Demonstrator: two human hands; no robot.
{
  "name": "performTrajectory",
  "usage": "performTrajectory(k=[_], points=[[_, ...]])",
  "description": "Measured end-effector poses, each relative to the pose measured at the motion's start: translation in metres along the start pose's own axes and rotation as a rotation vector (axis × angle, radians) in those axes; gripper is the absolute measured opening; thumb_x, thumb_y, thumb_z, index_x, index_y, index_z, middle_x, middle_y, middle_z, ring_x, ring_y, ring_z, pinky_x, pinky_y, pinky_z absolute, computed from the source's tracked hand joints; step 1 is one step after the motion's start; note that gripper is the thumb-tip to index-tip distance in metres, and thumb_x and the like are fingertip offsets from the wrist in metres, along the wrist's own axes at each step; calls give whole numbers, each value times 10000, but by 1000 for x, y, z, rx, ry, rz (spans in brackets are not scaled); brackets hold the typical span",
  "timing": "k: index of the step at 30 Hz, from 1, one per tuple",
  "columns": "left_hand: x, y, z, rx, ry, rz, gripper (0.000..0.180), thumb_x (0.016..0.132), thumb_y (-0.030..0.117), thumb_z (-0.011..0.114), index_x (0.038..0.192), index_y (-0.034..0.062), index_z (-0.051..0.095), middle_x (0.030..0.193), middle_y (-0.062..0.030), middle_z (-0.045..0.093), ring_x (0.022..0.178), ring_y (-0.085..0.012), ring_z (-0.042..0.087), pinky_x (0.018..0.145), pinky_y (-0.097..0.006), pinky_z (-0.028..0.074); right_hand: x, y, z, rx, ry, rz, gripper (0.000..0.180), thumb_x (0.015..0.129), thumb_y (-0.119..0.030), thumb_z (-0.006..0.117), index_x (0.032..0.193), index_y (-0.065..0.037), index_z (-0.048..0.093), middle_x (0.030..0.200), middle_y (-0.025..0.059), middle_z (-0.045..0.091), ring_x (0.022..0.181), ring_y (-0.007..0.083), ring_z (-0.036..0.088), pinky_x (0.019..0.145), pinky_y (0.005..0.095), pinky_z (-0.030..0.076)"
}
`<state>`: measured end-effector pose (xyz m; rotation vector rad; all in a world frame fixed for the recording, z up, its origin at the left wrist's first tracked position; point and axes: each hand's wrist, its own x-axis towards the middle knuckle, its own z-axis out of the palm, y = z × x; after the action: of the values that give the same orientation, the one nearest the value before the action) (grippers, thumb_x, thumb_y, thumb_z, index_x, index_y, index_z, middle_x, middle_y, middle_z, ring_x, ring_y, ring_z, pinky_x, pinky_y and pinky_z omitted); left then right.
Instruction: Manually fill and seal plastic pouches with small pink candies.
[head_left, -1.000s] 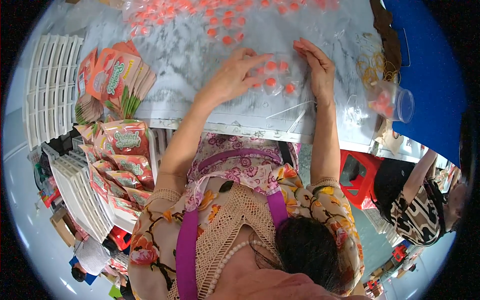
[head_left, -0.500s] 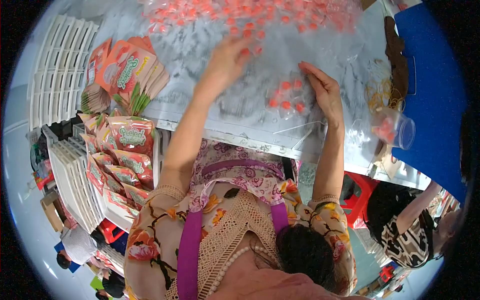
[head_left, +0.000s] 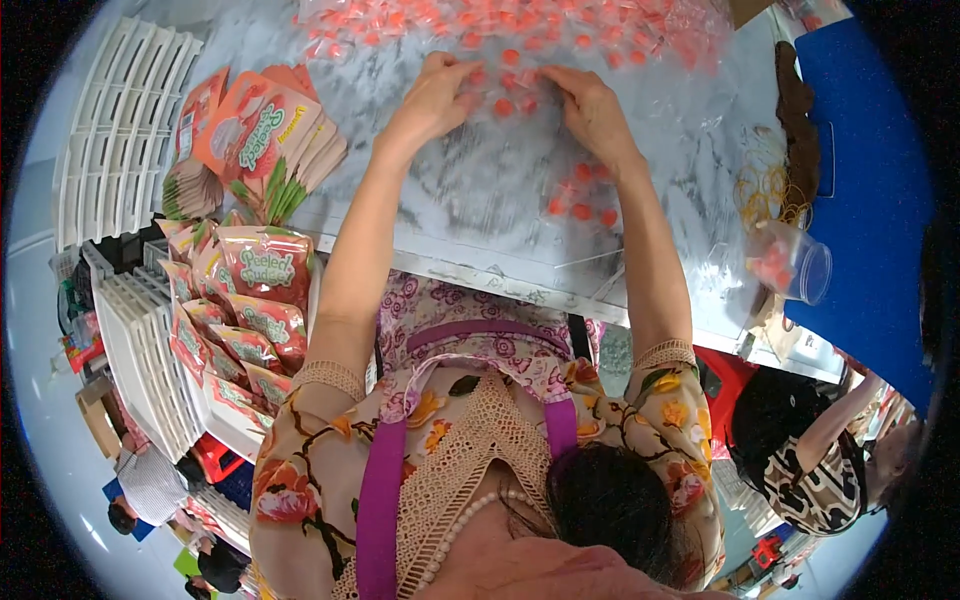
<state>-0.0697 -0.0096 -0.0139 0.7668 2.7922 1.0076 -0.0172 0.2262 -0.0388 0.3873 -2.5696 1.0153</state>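
Note:
A small cluster of clear-wrapped orange-red candies [head_left: 505, 84] lies on the marbled table [head_left: 420, 225], between my two hands. My left hand [head_left: 437, 97] is at the cluster's left side, its thumb and index finger apart and reaching to the wrappers. From the right, my right hand [head_left: 588, 103] stretches its fingers to the cluster's other edge. Neither hand lifts anything. Nearer to me, beside my right forearm, sits a second small group of the same candies [head_left: 581, 211]. A large heap of them [head_left: 600, 18] spreads along the far side.
Flat red pouches [head_left: 262, 130] are stacked at the left, above a white crate of filled pouches [head_left: 265, 265]. White racks [head_left: 125, 130] stand farther left. A clear tub [head_left: 800, 262], rubber bands [head_left: 762, 190] and a blue panel [head_left: 870, 180] are on the right. Other people are in the background.
My left hand has shifted slightly left. My right hand has moved forward and left from the nearer candies to the farther cluster, now between both hands.

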Motion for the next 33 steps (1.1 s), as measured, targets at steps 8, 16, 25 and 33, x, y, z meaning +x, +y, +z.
performTrajectory(k=[8,16,25,33], points=[[-10,11,-7,-48,-233,18,570,724,96,758,1266,108,582,1162,-120,520,962,-255,571,838,-333,478,2,-14,2,60,-124,50,419,742,95,468,1095,-36,652,1074,154,644,977,342,608,868,387,487],[-40,24,-5,-70,-245,50,640,662,51,795,1263,98,579,1201,-118,530,927,-249,584,799,-338,493,-15,-29,-12,112,-299,97,422,777,131,445,1107,-36,647,1053,128,632,920,313,617,834,356,501],[-64,38,11,-93,-266,65,602,678,40,767,1248,60,572,1178,-149,526,985,-284,577,844,-358,487,-37,-41,-18,118,-331,32,431,758,121,456,1111,-37,644,986,138,635,850,296,624,781,329,502],[-32,45,-15,69,-355,187,526,739,68,717,1244,56,571,1107,-179,562,908,-298,598,799,-383,504,-9,-20,-44,229,-142,79,493,736,106,439,1165,-54,622,973,138,640,844,254,627,782,333,504]])
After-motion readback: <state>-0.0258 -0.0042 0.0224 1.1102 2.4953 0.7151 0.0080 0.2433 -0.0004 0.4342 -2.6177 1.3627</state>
